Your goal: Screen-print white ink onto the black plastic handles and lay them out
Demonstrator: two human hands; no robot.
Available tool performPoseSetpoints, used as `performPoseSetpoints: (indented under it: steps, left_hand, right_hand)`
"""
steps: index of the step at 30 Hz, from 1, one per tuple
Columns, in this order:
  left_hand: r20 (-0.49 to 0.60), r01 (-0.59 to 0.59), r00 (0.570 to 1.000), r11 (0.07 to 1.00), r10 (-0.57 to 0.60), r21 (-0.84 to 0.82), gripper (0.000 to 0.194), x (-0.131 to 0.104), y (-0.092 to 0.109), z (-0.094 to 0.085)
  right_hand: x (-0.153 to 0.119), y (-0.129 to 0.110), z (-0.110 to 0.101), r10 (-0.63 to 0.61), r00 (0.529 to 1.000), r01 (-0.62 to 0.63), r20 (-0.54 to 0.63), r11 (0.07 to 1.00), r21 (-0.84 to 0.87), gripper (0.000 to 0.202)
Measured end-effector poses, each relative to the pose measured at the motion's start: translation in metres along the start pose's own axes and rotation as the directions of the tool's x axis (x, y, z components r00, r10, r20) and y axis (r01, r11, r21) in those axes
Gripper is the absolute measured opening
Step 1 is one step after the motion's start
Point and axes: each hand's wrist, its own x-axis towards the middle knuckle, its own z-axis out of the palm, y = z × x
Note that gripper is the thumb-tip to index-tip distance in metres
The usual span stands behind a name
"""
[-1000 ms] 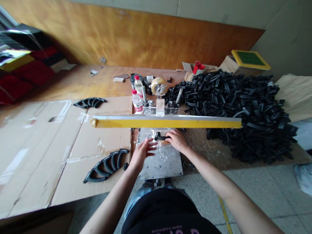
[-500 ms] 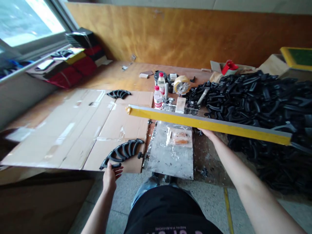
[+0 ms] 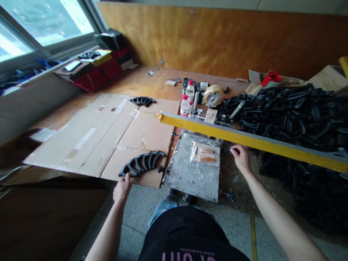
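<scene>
My left hand (image 3: 122,188) is closed at the near end of a fanned row of black curved plastic parts (image 3: 144,163) on flattened cardboard (image 3: 87,141). Its thumb lies against the nearest part; the other fingers are curled and mostly hidden. To the right of a scuffed metal plate (image 3: 190,177), my right hand (image 3: 241,158) has its fingertips pinched together. A small dark piece shows at those fingertips, too small to name. Above that hand, a yellow-and-grey bar (image 3: 244,139) stretches across the bench. On the plate lies a clear plastic bag (image 3: 205,154) with orange-brown pieces.
A large heap of black plastic parts (image 3: 299,116) covers the right side. Red-capped bottles (image 3: 185,106) and a tape roll (image 3: 214,96) stand behind the bar. Another black fanned row (image 3: 143,101) lies at the cardboard's far edge. Red boxes (image 3: 92,78) sit by the window.
My right hand has come out from under the bar toward me, its fingertips now pinched. My left hand's fingers, spread before, are now curled in. The view has shifted left.
</scene>
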Motion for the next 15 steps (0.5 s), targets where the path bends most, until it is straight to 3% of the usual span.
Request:
performPoseSetpoints:
  steps: [3, 6, 10, 13, 15]
  left_hand:
    - [-0.145, 0.014, 0.989, 1.0, -0.013, 0.008, 0.049, -0.023, 0.003, 0.008]
    - [-0.226, -0.173, 0.958, 0.985, 0.174, 0.021, 0.047, -0.04, 0.013, 0.02]
    - [-0.208, -0.433, 0.867, 0.892, 0.452, 0.133, 0.045, -0.046, 0.027, 0.033]
    - [-0.137, -0.435, 0.874, 0.876, 0.466, 0.208, 0.047, -0.044, 0.036, 0.034]
    - [-0.099, -0.399, 0.897, 0.886, 0.43, 0.237, 0.049, -0.041, 0.042, 0.031]
  right_hand:
    - [-0.033, -0.032, 0.022, -0.254, 0.952, 0.252, 0.172, 0.967, 0.033, 0.026]
    - [-0.046, -0.058, 0.044, -0.44, 0.842, 0.451, 0.312, 0.892, 0.039, 0.034]
    - [-0.036, -0.077, 0.05, -0.497, 0.771, 0.567, 0.399, 0.821, -0.071, 0.034]
    - [-0.034, -0.099, 0.053, -0.492, 0.773, 0.577, 0.401, 0.808, -0.12, 0.03]
    - [-0.042, -0.126, 0.066, -0.494, 0.761, 0.563, 0.421, 0.825, -0.05, 0.028]
